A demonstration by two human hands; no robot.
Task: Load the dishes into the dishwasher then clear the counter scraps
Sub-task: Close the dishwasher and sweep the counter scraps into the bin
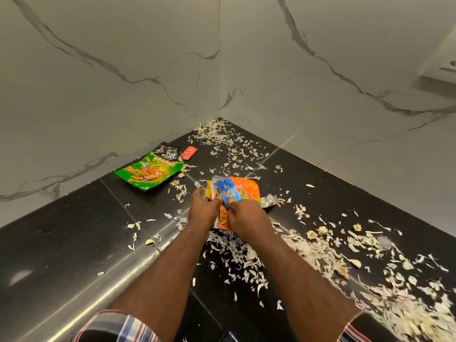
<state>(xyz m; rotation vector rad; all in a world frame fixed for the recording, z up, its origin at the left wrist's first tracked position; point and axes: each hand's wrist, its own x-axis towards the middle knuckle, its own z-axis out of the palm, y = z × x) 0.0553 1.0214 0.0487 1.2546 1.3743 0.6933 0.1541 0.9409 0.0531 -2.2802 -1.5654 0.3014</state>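
Observation:
On the black corner counter (74, 233) a bunch of crumpled snack wrappers lies in the middle: an orange one (246, 190) with a blue one (228, 192) on top. My left hand (203, 209) grips the left edge of the bunch. My right hand (246, 219) pinches the blue wrapper from below and covers part of the orange one. A green snack packet (148, 172) lies flat to the left by the wall, with a small red sachet (189, 153) beyond it. Pale garlic peels (320, 248) are strewn across the counter.
Marbled white wall tiles (123, 70) close the corner behind and on both sides. The thickest heap of peels (407, 314) lies at the lower right. A white fitting (441, 70) hangs at the upper right edge.

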